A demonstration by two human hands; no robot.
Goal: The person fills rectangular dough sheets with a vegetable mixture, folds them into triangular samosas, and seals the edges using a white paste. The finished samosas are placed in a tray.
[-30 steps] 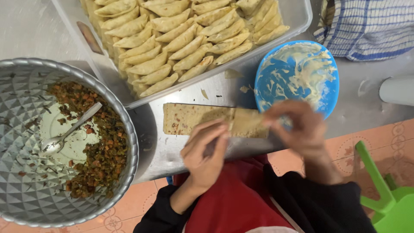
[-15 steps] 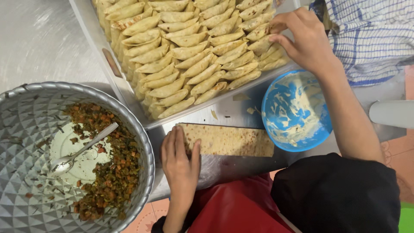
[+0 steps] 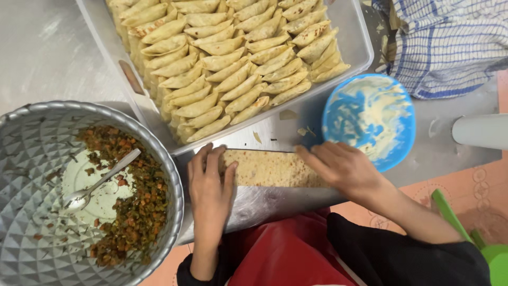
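Observation:
A pale rectangular pastry strip [image 3: 270,168] lies flat on the steel surface in front of me. My left hand [image 3: 209,188] rests flat on its left end, fingers together. My right hand [image 3: 344,169] lies on its right end with fingers stretched over the edge. Neither hand grips anything. Just beyond the strip stands a clear plastic tray [image 3: 355,47] packed with several rows of folded pastries [image 3: 227,58].
A large embossed metal bowl [image 3: 32,233] at the left holds a minced vegetable filling [image 3: 132,212] and a spoon [image 3: 98,181]. A blue bowl [image 3: 370,119] smeared with white paste sits at the right. A checked cloth [image 3: 450,42] lies far right; a green chair [image 3: 476,238] is at lower right.
My right hand has come back from the pastry tray and now lies on the strip's right end. My left hand has stayed on the left end.

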